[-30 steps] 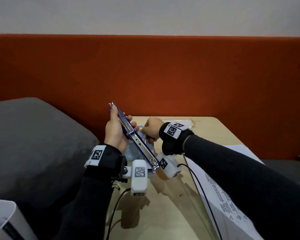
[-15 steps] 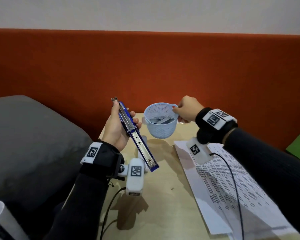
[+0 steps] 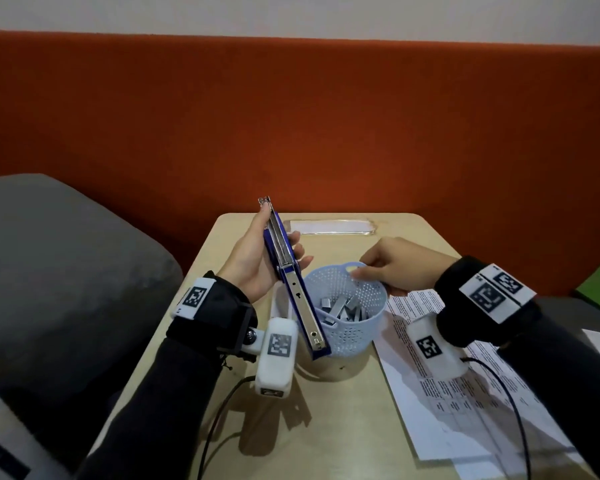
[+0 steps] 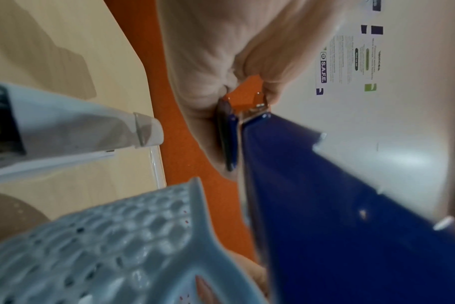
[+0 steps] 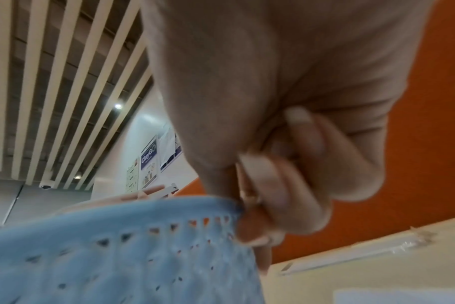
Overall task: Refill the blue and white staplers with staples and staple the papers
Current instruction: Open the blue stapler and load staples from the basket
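Observation:
My left hand [image 3: 253, 265] grips the blue stapler [image 3: 302, 306], swung open in one long line with its metal staple channel facing me; its lower end hangs by the basket. In the left wrist view the blue stapler [image 4: 325, 205] runs out from the palm [image 4: 221, 51]. My right hand [image 3: 392, 265] pinches the rim handle of a light blue perforated basket [image 3: 347, 334] that holds several staple strips [image 3: 343, 308]. The right wrist view shows thumb and fingers [image 5: 273, 185] clamped on the basket rim [image 5: 117, 257]. A white stapler-like object [image 4: 65, 127] lies on the table beyond the basket [image 4: 104, 246].
Printed papers [image 3: 447, 393] lie on the right of the small wooden table [image 3: 326, 427]. A clear plastic strip [image 3: 331, 226] lies at the far edge. A grey cushion [image 3: 66, 271] borders the left side, an orange backrest [image 3: 326, 133] stands behind. Camera cables trail over the table front.
My right hand lifted the basket from behind the stapler, then brought it down and nearer, right beside the stapler's lower end. The left hand kept holding the open stapler.

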